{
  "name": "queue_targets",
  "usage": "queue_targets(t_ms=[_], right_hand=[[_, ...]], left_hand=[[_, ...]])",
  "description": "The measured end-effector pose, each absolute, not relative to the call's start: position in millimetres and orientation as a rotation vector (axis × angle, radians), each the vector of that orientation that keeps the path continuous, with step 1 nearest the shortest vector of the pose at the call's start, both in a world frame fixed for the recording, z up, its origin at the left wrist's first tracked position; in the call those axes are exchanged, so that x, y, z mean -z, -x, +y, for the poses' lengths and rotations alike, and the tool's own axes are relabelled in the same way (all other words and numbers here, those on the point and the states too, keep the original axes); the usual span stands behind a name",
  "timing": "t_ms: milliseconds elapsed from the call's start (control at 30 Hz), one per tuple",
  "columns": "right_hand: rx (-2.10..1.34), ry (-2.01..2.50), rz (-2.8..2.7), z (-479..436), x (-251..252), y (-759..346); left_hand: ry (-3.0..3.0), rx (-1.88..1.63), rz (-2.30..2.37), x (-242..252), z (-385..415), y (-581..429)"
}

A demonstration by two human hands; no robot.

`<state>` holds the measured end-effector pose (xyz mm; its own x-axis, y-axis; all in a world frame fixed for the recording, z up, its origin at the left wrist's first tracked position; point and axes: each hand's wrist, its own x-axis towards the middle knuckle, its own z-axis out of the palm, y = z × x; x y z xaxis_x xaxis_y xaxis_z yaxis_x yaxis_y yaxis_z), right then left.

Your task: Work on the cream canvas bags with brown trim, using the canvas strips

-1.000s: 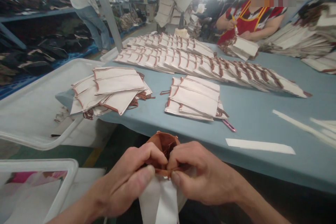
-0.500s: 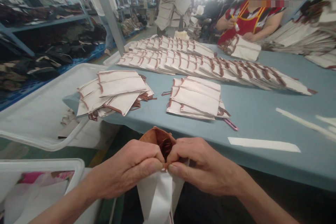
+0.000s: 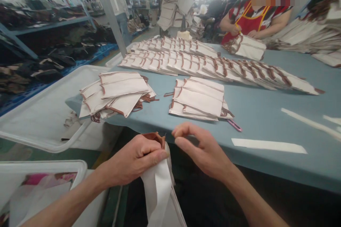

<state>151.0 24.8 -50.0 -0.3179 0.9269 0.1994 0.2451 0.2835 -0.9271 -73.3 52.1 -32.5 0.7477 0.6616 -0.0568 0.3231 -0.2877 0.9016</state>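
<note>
My left hand [image 3: 150, 152] is closed on the upper edge of a cream cloth bag [image 3: 176, 209] with a brown rim, thumb pressed on top. The bag hangs below it, a white strip [image 3: 159, 188] falling over its front. A thin, dark, needle-like sliver shows just above the rim, too small to identify. To the right, my right hand [image 3: 198, 147] is apart from the bag, fingers curled, thumb and forefinger tips close together. What they pinch, if anything, I cannot make out.
Two piles of cream pouches, left [image 3: 124, 85] and right [image 3: 199, 94], lie on the blue table [image 3: 258, 113]. Behind them run long overlapping rows of pouches [image 3: 191, 62]. A pale strip [image 3: 269, 146] lies front right. White bins [image 3: 34, 113] stand left. Across the table, a person in a red apron [image 3: 249, 21] handles a pouch.
My right hand has come off the bag's rim and moved slightly up and right. The left hand keeps its hold, and the bag's mouth has turned and narrowed.
</note>
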Motion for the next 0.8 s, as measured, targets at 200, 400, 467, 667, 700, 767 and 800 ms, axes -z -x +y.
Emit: queue_targets(t_ms=[200,400,467,667,700,767,800], right_hand=[[-1.028,1.397,-1.649,-28.7,69.6,-136.8],[-0.920,1.435,-1.574,-37.2,90.9,-103.2],[-0.966,1.367,-1.520,-33.5,91.3,-100.6],[-1.189,1.273,-1.402,-29.9,85.8,-114.9],[-1.204,1.307,-1.391,-30.1,86.1,-116.8],[-1.201,1.387,-1.369,-31.0,88.0,-118.0],[-1.200,1.425,-1.351,-31.9,89.2,-117.5]], left_hand=[[-2.149,-0.465,1.022,43.5,46.4,84.2],[-2.286,-0.545,1.084,48.5,33.4,80.2],[-2.315,-0.572,1.103,49.0,30.1,78.8],[-2.264,-0.683,1.083,62.6,27.9,76.0],[-2.241,-0.705,1.074,65.4,28.6,74.7],[-2.155,-0.748,1.072,70.4,30.2,71.5],[-2.103,-0.763,1.082,72.8,30.6,69.8]])
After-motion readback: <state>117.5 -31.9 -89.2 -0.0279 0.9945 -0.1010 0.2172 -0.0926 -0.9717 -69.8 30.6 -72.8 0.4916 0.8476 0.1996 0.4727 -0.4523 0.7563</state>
